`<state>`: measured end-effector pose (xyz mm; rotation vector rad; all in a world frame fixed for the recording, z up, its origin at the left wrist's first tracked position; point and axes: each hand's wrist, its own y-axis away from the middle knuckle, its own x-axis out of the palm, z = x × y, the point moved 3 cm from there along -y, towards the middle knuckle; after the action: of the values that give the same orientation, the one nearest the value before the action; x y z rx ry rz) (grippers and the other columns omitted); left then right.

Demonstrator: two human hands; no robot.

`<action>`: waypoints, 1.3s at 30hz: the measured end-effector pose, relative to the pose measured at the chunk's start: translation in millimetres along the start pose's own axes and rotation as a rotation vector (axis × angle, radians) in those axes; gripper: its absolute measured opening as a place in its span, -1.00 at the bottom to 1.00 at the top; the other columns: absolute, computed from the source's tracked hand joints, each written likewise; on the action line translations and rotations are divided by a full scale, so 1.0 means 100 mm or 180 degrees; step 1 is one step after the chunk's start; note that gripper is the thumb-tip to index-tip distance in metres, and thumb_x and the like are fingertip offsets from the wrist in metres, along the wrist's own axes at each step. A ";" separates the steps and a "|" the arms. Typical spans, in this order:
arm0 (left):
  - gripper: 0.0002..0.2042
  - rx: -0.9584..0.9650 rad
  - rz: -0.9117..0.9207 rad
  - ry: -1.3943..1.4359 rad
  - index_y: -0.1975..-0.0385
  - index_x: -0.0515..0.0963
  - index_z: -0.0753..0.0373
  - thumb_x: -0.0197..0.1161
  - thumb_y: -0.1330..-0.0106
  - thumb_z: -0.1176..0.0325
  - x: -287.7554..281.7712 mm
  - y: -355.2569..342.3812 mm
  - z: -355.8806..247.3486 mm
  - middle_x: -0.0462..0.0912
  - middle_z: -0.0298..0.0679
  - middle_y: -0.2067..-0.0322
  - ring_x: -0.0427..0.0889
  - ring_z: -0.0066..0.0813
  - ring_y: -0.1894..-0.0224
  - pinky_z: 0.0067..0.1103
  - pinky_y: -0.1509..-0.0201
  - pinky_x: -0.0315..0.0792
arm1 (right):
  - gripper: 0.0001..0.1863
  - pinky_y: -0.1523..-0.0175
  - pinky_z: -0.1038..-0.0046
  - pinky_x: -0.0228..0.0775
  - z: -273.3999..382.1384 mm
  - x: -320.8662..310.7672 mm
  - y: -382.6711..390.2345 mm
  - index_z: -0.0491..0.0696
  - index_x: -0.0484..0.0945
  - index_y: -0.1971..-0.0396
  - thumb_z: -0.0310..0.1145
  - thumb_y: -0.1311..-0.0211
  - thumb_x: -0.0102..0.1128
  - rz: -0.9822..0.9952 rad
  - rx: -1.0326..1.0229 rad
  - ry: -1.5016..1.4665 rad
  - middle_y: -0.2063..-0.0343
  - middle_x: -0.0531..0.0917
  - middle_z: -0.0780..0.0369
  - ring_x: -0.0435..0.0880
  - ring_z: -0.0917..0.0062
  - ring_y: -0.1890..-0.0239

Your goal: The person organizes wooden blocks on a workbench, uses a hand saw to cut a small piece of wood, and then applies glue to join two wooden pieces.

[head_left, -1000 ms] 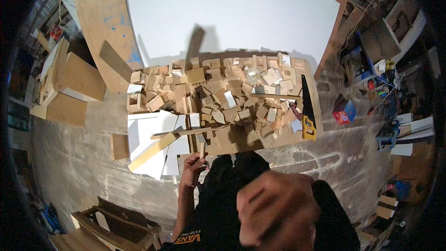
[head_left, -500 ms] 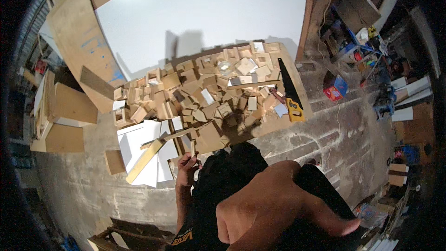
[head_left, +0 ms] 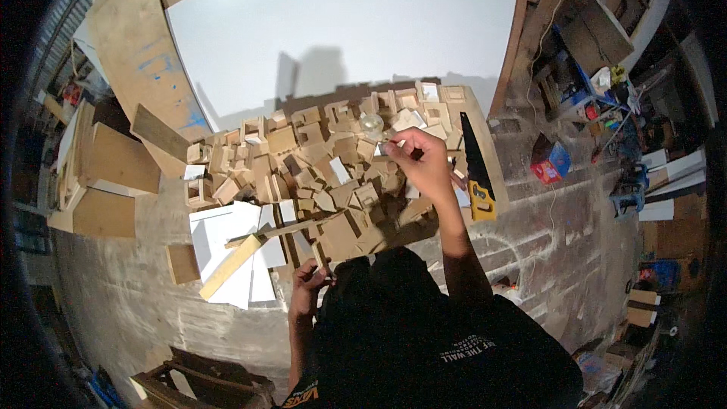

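Right hand (head_left: 421,160): located at frame centre, over the wood pieces (head_left: 282,139) — half a second earlier, low in the frame. Fingers curl toward the thumb; whether they grip anything cannot be determined. Left hand (head_left: 306,282): lower centre, still pinching a small wooden strip (head_left: 319,253). Clear round container (head_left: 371,124): upper centre — contents indistinct.

Red-and-blue box (head_left: 552,165) on grey floor (head_left: 579,231)

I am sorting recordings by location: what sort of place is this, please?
Probably a woodworking workshop: it has many small wood pieces, a yellow-handled handsaw and a blue-marked wooden board.
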<state>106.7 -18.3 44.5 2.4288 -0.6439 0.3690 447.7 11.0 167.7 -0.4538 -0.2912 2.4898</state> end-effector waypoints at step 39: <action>-0.83 0.0049 -0.0379 -0.0699 0.22 0.60 0.34 0.38 -0.21 0.53 0.30 -0.93 -0.38 0.71 -0.23 0.32 0.67 -0.51 0.25 -0.55 0.11 0.53 | -0.82 0.24 0.17 0.44 -2.55 0.67 -1.29 -0.19 0.51 0.45 -0.60 0.08 0.33 0.1921 0.0063 0.2407 0.47 0.61 0.04 0.64 0.17 0.30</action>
<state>176.7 59.8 42.4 2.5294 -0.5862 0.0593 559.2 180.9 -44.2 -1.6022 0.2099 2.6256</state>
